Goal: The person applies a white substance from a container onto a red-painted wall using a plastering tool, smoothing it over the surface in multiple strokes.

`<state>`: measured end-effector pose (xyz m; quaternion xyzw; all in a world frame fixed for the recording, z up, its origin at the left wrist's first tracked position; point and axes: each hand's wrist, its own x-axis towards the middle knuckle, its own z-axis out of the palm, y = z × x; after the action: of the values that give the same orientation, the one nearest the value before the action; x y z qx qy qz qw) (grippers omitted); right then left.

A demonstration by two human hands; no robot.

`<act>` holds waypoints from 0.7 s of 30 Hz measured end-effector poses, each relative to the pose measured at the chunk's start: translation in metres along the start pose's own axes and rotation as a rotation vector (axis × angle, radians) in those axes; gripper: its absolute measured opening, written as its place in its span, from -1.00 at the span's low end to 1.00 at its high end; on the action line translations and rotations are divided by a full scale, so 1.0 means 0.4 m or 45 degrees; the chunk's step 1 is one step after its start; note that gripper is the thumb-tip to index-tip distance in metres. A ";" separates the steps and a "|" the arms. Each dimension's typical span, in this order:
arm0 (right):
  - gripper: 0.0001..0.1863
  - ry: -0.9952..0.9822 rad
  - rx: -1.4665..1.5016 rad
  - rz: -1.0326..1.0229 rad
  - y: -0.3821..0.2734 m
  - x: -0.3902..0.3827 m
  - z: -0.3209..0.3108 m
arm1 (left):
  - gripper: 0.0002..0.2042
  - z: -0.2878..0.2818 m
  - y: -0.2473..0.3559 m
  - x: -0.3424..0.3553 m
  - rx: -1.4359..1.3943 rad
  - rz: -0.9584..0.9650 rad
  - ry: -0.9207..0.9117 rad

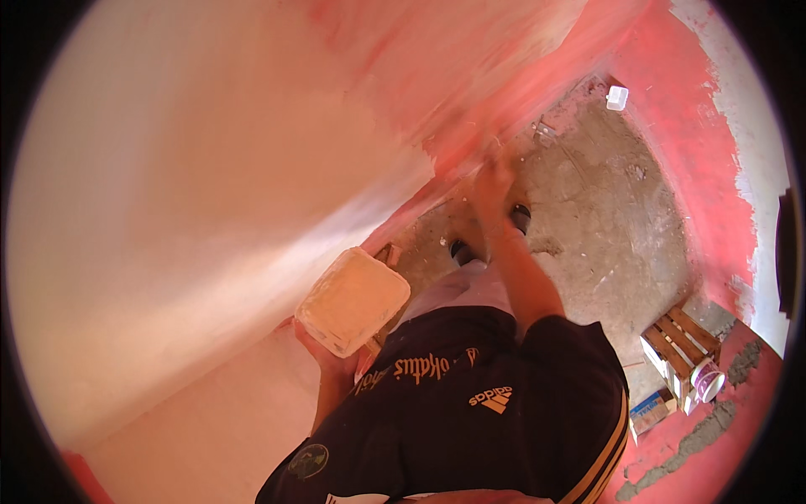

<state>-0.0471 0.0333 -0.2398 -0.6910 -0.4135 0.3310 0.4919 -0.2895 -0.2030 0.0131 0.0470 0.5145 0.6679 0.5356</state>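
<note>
Block of pale colour [353, 301], with rounded corners, lies on the left side of the body, and the left hand [337, 359] has hold of it at its lower-left end. The fingers of this hand are bent around the edge and partly hidden under it, so I cannot tell how widely they are spread. Whether the block is solid or is a filled tub, I also cannot tell. The right hand [495, 172] is farther forward, low by the pink-smeared wall [470, 92], with the forearm stretched above the shoes [520, 219]. It is blurred; if it is open or closed, and if it has some tool in it, cannot be seen. The important relation is this: from the right hand, the block lies back and to the left, well apart, while the left hand is touching it and is clearly nearer. Its long axis goes obliquely, from lower left to upper right, roughly along the foot of the wall. The far end points forward and rightward, approximately to the right hand, over the concrete floor [596, 218].
</note>
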 end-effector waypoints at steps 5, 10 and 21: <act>-0.74 0.263 0.237 -0.159 -0.086 0.142 0.057 | -0.33 -0.044 -0.011 -0.007 -0.040 -0.061 -0.039; -0.65 -0.532 0.316 -0.154 -0.080 -0.338 0.171 | -0.31 -0.030 0.004 -0.036 -0.081 -0.059 0.026; -0.67 -0.081 0.217 0.186 -0.143 -0.036 0.120 | -0.34 -0.069 -0.008 -0.028 0.155 -0.093 -0.199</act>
<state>-0.1088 0.0500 -0.1986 -0.6640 -0.3477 0.4219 0.5100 -0.2996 -0.2296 0.0033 0.1125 0.5124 0.6096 0.5943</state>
